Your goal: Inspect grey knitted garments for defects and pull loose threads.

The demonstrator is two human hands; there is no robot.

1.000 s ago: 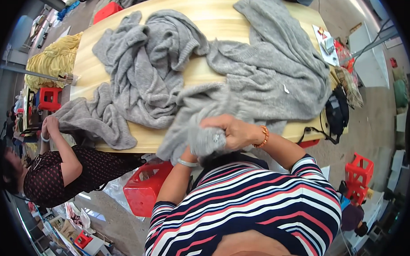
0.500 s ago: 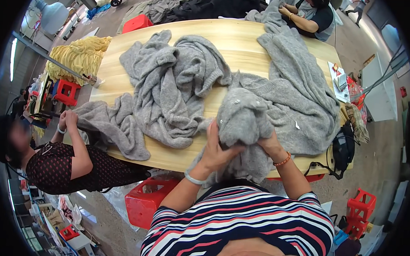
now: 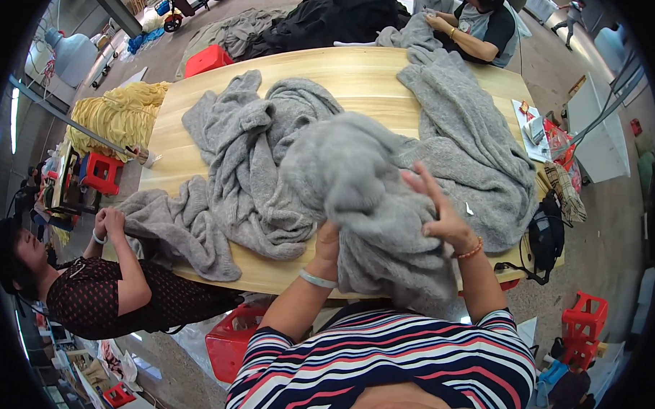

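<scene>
**Grey knit between both hands, right one spread**

Knit point(image 3: 364, 177): bunched, blurred on top, between the hands over the table's near edge; its upper part leans forward and left of the grip.

Left hand point(image 3: 327, 244): under the knit's left side, fingers mostly hidden; can't tell if clenched. Right hand point(image 3: 446, 216): at the knit's right side, fingers spread, not clenched.

Around the grip, near to far:
- Left pile point(image 3: 235, 165), grey: just left of the grip, on the table point(image 3: 332, 68).
- Right pile point(image 3: 480, 181), grey: just right of and beyond the grip, small white tag point(image 3: 469, 209) on it.
- Red stool point(image 3: 229, 345): left of and behind the grip, below table level.
- Black bag point(image 3: 548, 230): well right, at the table edge.
- Co-worker point(image 3: 115, 291): far left, hands together at the left pile's end; can't tell if holding it.
- Yellow heap point(image 3: 121, 118): farther left, past the table.
- Black heap point(image 3: 334, 17): well beyond the grip, past the far edge.
- Second co-worker point(image 3: 485, 30): far ahead and right, hands at grey cloth point(image 3: 409, 36).
</scene>
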